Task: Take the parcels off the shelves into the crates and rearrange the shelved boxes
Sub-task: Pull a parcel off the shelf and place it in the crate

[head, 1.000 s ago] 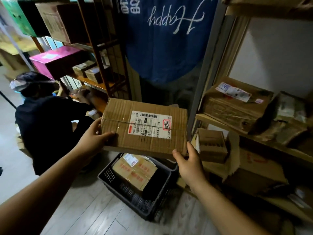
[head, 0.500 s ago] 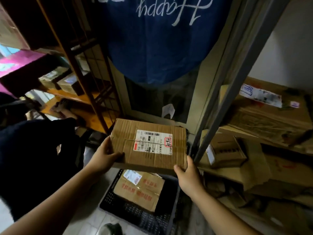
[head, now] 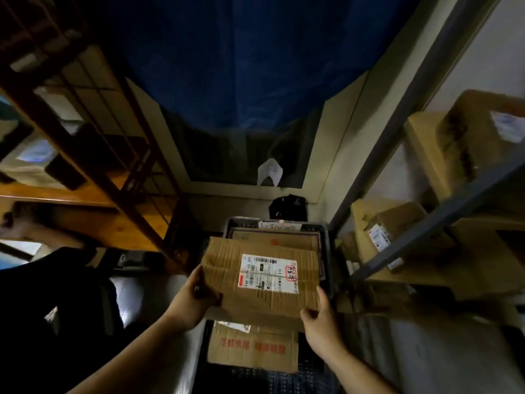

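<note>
The metal rack (head: 443, 211) on the right is the biggest part of the job left: several cardboard boxes sit on its levels, among them a large one (head: 477, 143) up high and a smaller labelled one (head: 397, 223) lower down, none of them tidily lined up. The wooden shelf unit (head: 93, 220) on the left also holds a few packages, though they are too blurred to count. A second person in dark clothes (head: 56, 308) reaches into that side.

On the floor between the two units stand two dark plastic crates, one behind the other. The far crate (head: 247, 221) has flat cartons in it, and the near crate (head: 200, 359) holds a box with red print (head: 252, 351), so a good few parcels are already off the shelves.

The brown parcel (head: 264, 297) now in play hangs in the air directly above the crates, roughly level, its white shipping label (head: 268, 275) facing up. The left hand (head: 193, 300) has its grip closed on the parcel's left edge, thumb on top, and the right hand (head: 321, 322) clasps the near right corner. To my eye this one is about to go down into a crate. The sorting looks partway through, and the tidying of the shelved boxes is not yet done.
</note>
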